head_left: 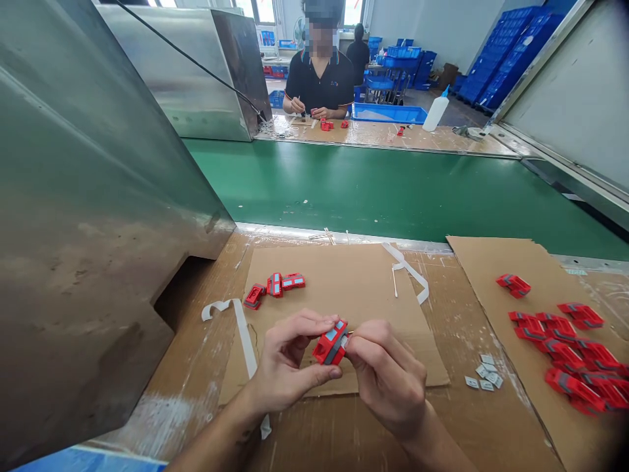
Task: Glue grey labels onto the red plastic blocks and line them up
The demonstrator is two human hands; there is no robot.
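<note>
Between the thumb and fingers of my left hand (pixel 289 354) is a small red and grey plastic part (pixel 332 342) with pale blue panels on top, held tilted over the cardboard. My right hand (pixel 388 373) is closed in a pinch against the part's right side; a whitish bit shows at its fingertips, too small to name. Beyond my left hand lie three similar parts, among them a red plastic part (pixel 293 281) with pale panels. Small grey-white square pieces (pixel 486 372) lie loose to the right of my right hand.
Several red parts (pixel 565 356) cover the right cardboard sheet (pixel 484 262). White tape strips (pixel 244 337) and a cotton swab (pixel 394 282) lie around the middle cardboard sheet (pixel 339 269). A metal housing (pixel 98 229) rises at left. Across the green belt (pixel 354 183) sits a person (pixel 319 78).
</note>
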